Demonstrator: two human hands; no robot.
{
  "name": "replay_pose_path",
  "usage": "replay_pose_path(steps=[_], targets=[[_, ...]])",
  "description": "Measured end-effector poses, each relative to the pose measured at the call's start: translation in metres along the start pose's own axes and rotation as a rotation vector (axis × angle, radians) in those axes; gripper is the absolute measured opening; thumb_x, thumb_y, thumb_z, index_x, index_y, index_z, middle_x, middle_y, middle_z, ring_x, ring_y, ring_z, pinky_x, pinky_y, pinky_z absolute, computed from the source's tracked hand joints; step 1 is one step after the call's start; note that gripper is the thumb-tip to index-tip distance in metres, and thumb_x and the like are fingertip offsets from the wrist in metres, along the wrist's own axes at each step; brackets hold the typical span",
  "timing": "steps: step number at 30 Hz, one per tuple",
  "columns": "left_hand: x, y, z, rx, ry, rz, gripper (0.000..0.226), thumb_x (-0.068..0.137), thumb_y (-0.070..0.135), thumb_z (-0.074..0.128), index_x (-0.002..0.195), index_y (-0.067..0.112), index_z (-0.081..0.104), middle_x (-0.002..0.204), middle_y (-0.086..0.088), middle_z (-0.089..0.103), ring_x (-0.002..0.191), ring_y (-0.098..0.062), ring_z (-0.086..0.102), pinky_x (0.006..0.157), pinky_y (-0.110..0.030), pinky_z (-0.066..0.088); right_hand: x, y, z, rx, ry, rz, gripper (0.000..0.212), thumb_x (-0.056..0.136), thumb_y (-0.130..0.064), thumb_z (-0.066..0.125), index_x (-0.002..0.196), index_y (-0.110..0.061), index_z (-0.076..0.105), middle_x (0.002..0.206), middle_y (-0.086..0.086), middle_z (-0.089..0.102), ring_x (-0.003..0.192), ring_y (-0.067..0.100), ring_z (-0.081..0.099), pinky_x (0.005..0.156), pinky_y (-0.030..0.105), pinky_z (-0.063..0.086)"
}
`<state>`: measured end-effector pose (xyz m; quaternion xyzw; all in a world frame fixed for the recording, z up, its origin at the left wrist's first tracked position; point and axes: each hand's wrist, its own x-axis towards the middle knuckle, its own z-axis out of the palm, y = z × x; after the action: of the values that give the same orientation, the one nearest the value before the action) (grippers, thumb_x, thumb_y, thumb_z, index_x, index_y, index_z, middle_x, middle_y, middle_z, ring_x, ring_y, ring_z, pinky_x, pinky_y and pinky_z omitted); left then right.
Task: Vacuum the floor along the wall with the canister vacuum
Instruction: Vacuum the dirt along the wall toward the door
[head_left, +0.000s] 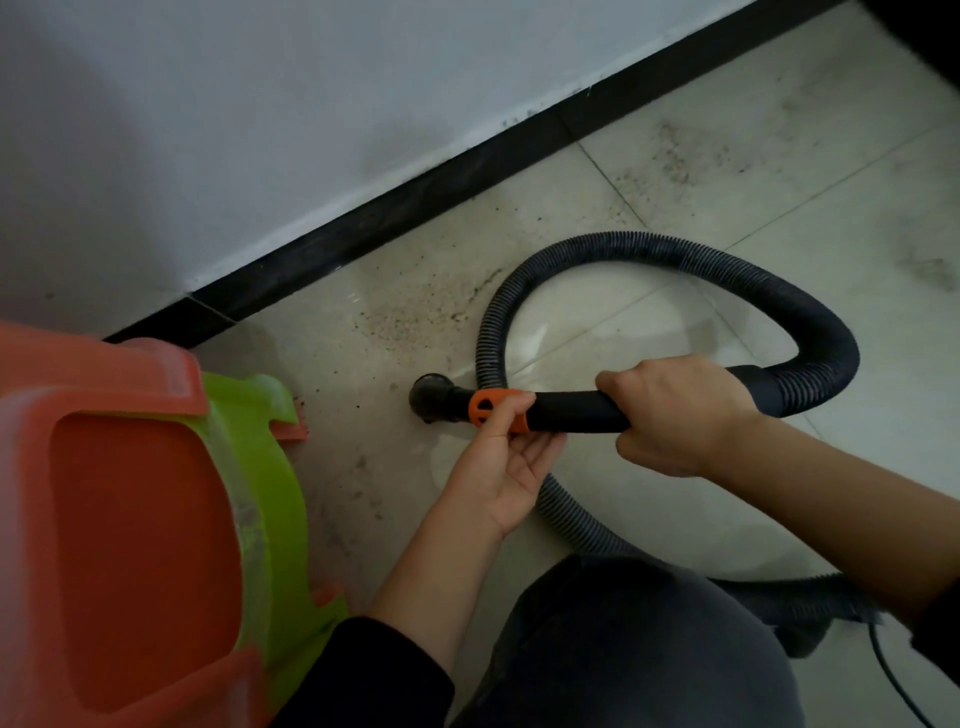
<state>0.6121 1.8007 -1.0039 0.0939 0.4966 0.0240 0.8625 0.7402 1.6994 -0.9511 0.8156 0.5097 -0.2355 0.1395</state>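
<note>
The black handle tube (571, 413) is clenched from above by the right hand (680, 415), while its orange collar (491, 408) is pinched between thumb and fingertips of the palm-up left hand (498, 467). The black nozzle (431, 397) is held low at the tiled floor (779, 182), near a patch of grit (410, 322) beside the black baseboard (415, 208). The ribbed hose (727, 265) is looped behind. An orange stool (130, 519) stacked on a green stool (270, 493) is seen at left.

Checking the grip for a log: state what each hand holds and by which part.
The right hand grips the vacuum's black handle; the left hand pinches its orange collar behind the nozzle.
</note>
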Motion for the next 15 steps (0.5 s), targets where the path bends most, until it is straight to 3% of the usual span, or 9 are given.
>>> replay_pose_path(steps=[3, 8, 11, 15], targets=[[0.004, -0.002, 0.008, 0.025, -0.015, -0.010, 0.030, 0.088, 0.008, 0.063, 0.117, 0.000, 0.057, 0.100, -0.019, 0.070, 0.101, -0.026, 0.067, 0.085, -0.033, 0.056, -0.004, 0.006, 0.003, 0.026, 0.006, 0.033, 0.008, 0.089, -0.027, 0.047, 0.092, -0.027, 0.040, 0.069, -0.007, 0.043, 0.057, 0.009, 0.040, 0.050, 0.024, 0.029], [0.011, -0.007, 0.019, 0.090, -0.044, -0.046, 0.029, 0.089, 0.009, 0.062, 0.116, 0.000, 0.057, 0.098, -0.018, 0.070, 0.099, -0.026, 0.067, 0.076, -0.031, 0.058, -0.012, 0.017, 0.010, 0.040, 0.023, 0.071, 0.007, 0.090, -0.027, 0.046, 0.095, -0.026, 0.042, 0.069, -0.008, 0.042, 0.060, 0.011, 0.043, 0.057, 0.025, 0.035], [0.015, -0.010, 0.024, 0.126, -0.055, -0.050, 0.032, 0.090, 0.009, 0.061, 0.120, 0.000, 0.056, 0.100, -0.018, 0.070, 0.102, -0.026, 0.066, 0.080, -0.032, 0.057, -0.016, 0.021, 0.013, 0.047, 0.028, 0.096, 0.010, 0.090, -0.027, 0.046, 0.093, -0.026, 0.037, 0.068, -0.008, 0.039, 0.061, 0.013, 0.042, 0.059, 0.026, 0.035], [0.020, -0.014, 0.035, 0.175, -0.072, -0.069, 0.030, 0.091, 0.009, 0.060, 0.119, -0.001, 0.055, 0.106, -0.020, 0.067, 0.105, -0.027, 0.064, 0.081, -0.032, 0.056, -0.020, 0.030, 0.018, 0.060, 0.044, 0.152, 0.010, 0.089, -0.026, 0.047, 0.097, -0.024, 0.044, 0.067, -0.008, 0.039, 0.062, 0.014, 0.044, 0.057, 0.026, 0.034]])
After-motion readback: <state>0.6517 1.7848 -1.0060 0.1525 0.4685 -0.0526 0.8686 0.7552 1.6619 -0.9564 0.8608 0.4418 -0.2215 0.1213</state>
